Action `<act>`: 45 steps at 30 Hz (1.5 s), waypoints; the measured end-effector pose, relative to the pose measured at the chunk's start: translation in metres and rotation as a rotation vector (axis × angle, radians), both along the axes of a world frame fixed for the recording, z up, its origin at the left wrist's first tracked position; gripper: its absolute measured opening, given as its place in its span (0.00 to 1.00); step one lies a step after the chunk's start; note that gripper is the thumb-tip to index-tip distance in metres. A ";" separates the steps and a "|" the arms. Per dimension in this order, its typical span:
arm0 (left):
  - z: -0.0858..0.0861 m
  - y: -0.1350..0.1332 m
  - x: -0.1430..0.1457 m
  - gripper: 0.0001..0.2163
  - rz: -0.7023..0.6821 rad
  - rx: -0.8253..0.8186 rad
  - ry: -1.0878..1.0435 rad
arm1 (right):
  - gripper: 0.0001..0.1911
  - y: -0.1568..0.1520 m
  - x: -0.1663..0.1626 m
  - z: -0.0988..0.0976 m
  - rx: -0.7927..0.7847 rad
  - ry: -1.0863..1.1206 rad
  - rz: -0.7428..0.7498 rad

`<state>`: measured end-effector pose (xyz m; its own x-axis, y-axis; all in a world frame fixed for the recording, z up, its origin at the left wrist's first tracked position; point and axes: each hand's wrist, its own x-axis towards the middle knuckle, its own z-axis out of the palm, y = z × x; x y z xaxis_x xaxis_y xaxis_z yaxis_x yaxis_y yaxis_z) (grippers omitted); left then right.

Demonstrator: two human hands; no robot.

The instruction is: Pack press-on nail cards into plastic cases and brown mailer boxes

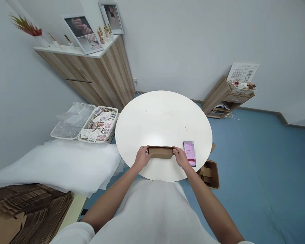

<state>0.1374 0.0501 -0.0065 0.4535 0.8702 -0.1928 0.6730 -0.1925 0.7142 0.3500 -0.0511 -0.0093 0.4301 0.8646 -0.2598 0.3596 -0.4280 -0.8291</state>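
Note:
A small brown cardboard box (160,153) lies near the front edge of the round white table (165,115), its long side running left to right. My left hand (142,156) grips its left end, fingers curled around the edge. At the other end my right hand (180,157) pinches the cardboard in the same way. A phone (189,151) with a pink timer screen lies just right of my right hand, partly covered by that wrist. Whether anything is inside the box I cannot tell.
Left of the table stand a basket of press-on nail cards (101,125) and a tray of clear plastic bags (72,122). White foam sheets (58,164) lie above stacked flat cardboard (35,217). A carton (213,173) with cardboard pieces sits on the floor at right.

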 end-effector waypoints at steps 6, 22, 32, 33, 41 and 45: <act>0.003 0.005 0.000 0.21 -0.013 0.019 0.046 | 0.21 0.003 -0.001 0.002 0.003 0.088 -0.017; 0.004 0.007 -0.015 0.26 -0.138 -0.039 -0.046 | 0.22 -0.004 0.005 0.007 -0.007 0.115 0.064; 0.016 0.026 -0.011 0.27 0.077 -0.651 -0.078 | 0.23 0.007 0.023 0.021 -0.266 0.412 0.028; 0.015 0.025 -0.011 0.27 0.074 -0.667 -0.090 | 0.23 0.008 0.024 0.020 -0.294 0.427 0.050; -0.001 0.001 -0.008 0.21 0.072 -0.379 -0.141 | 0.20 -0.009 0.015 0.000 -0.082 0.342 0.077; -0.003 -0.012 -0.006 0.15 0.070 -0.236 -0.145 | 0.18 -0.021 0.009 -0.013 0.041 0.231 0.111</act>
